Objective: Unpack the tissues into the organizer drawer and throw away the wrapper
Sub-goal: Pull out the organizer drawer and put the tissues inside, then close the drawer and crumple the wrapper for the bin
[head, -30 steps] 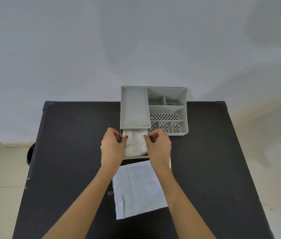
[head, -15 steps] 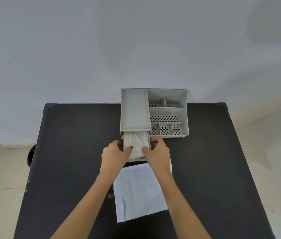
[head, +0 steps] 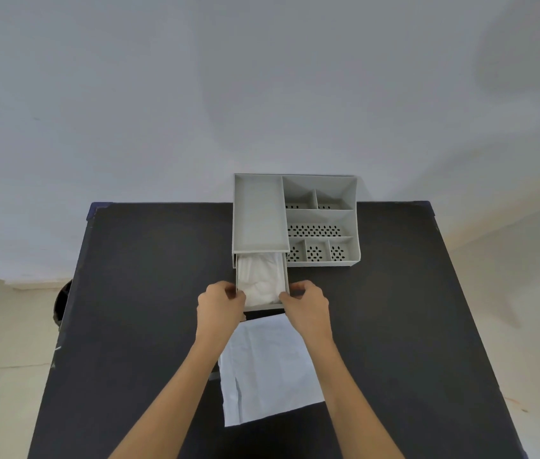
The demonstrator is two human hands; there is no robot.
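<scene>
The left hand (head: 220, 303) and right hand (head: 306, 303) grip the front corners of the open drawer (head: 286, 276), hiding them. White tissues (head: 260, 276) lie inside, their far end tucked under the organizer (head: 295, 220). The wrapper (head: 268, 369) lies flat on the worktop (head: 142, 293), partly covered by both forearms.

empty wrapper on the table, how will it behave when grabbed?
The wrapper lies flat and creased with a slit at its near edge, so it is probably thin film: floppy, likely to crumple. It looks very light and may slide on the smooth black table when pushed.
</scene>
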